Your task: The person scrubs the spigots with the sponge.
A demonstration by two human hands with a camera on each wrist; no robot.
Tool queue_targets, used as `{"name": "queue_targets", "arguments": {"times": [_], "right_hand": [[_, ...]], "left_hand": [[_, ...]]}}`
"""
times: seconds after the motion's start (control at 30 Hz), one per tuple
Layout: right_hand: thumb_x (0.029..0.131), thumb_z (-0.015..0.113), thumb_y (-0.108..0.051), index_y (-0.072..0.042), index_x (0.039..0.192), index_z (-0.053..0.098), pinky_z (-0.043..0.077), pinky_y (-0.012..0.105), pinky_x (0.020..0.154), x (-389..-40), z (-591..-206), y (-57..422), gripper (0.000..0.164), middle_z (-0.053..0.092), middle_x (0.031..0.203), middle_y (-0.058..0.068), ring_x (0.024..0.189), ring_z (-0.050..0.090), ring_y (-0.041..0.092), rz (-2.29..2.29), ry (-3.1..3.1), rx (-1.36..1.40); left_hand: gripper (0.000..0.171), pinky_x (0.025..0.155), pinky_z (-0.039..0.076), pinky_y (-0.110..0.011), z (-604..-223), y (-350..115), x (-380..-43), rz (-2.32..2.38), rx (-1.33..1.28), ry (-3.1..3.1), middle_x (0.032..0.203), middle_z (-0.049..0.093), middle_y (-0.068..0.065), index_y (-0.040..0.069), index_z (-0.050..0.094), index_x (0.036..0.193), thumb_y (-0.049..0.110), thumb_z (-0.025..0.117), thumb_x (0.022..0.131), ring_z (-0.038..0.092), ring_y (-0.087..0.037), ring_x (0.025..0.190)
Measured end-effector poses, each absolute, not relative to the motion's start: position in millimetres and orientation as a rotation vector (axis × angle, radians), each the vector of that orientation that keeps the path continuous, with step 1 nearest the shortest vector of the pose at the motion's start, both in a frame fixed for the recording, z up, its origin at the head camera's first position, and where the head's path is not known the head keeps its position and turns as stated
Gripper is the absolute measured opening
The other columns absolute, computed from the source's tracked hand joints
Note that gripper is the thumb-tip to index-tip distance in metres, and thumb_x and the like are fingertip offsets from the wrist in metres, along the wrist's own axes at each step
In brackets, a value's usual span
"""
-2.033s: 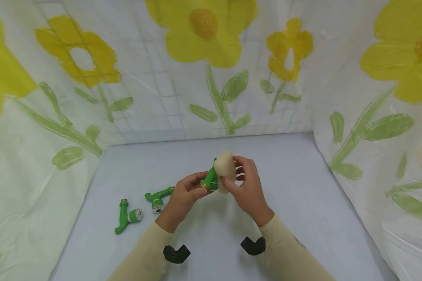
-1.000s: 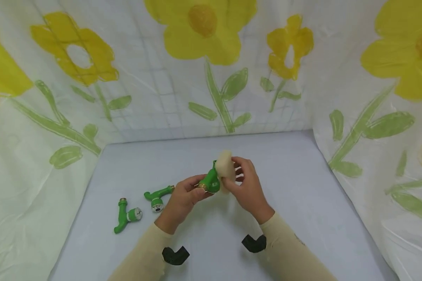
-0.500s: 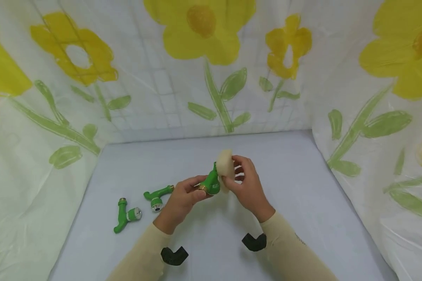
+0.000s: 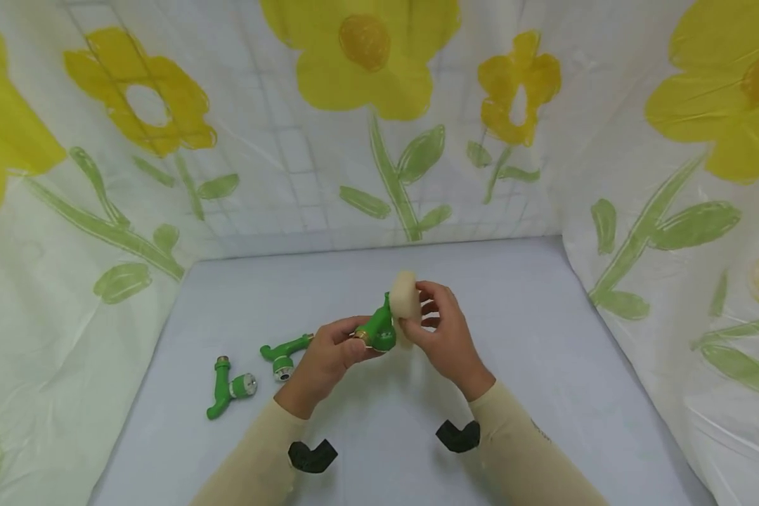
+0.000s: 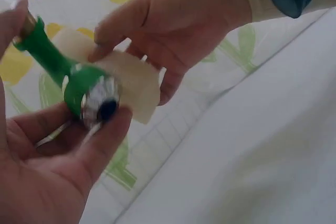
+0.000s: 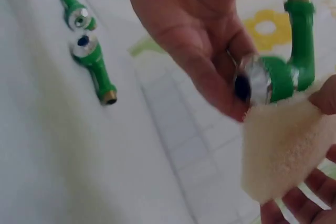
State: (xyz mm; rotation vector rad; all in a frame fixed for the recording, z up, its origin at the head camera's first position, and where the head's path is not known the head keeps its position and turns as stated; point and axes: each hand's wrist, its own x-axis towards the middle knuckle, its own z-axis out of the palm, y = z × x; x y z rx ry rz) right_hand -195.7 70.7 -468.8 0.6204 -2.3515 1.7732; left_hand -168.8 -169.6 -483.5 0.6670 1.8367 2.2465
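Observation:
My left hand (image 4: 335, 355) holds a green faucet (image 4: 378, 329) up over the table, fingers at its brass threaded end and around its silver knob. In the left wrist view the faucet (image 5: 50, 56) slants, its knob toward the camera. A cream sponge (image 4: 405, 296) is pinched between thumb and fingers of my right hand (image 4: 445, 337). The sponge (image 6: 283, 145) lies against the faucet's body (image 6: 302, 40) in the right wrist view. Part of the faucet's spout is hidden behind the sponge.
Two more green faucets lie on the pale table (image 4: 512, 337) at the left: one (image 4: 224, 386) farther out, another (image 4: 284, 355) partly behind my left hand. A curtain with painted yellow flowers (image 4: 363, 42) stands around the back and sides.
The held faucet has turned and tipped slightly lower in my left hand. The sponge has shifted a little along it in my right hand. The two faucets on the table stay put.

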Motion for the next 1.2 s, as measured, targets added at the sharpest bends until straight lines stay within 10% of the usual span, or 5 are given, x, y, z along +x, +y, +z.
{"name": "queue_targets", "arguments": {"times": [0.4,0.67,0.9,1.2], "right_hand": [[0.096,0.081,-0.012,-0.008,0.15,0.055,0.055,0.053,0.09,-197,-464,74,0.059,0.057,0.13,0.01,0.109,0.058,0.03,1.771,-2.351,0.55],[0.094,0.082,-0.012,-0.005,0.149,0.054,0.058,0.052,0.087,-181,-461,67,0.062,0.057,0.128,0.01,0.109,0.059,0.029,1.694,-2.408,0.828],[0.096,0.079,-0.008,-0.009,0.151,0.055,0.055,0.054,0.092,-198,-466,73,0.059,0.057,0.132,0.012,0.111,0.058,0.031,1.841,-2.315,0.549],[0.093,0.083,-0.009,-0.009,0.149,0.056,0.059,0.051,0.09,-184,-471,65,0.062,0.057,0.13,0.008,0.112,0.06,0.029,1.78,-2.328,0.847]], "left_hand": [[0.062,0.106,0.054,-0.054,-493,-170,-177,2.272,0.786,1.661,0.136,0.069,-0.017,-0.016,0.059,0.143,0.033,0.073,0.107,0.07,-0.029,0.122],[0.03,0.104,0.056,-0.048,-497,-175,-180,2.362,0.735,1.643,0.131,0.072,-0.012,0.012,0.077,0.134,0.025,0.064,0.111,0.07,-0.026,0.119],[0.045,0.105,0.054,-0.057,-495,-173,-180,2.313,0.907,1.493,0.134,0.071,-0.013,0.007,0.074,0.14,0.04,0.071,0.109,0.071,-0.029,0.119],[0.035,0.102,0.057,-0.05,-495,-179,-182,2.383,0.849,1.484,0.13,0.072,-0.007,0.012,0.074,0.134,0.035,0.054,0.115,0.072,-0.027,0.117]]}}
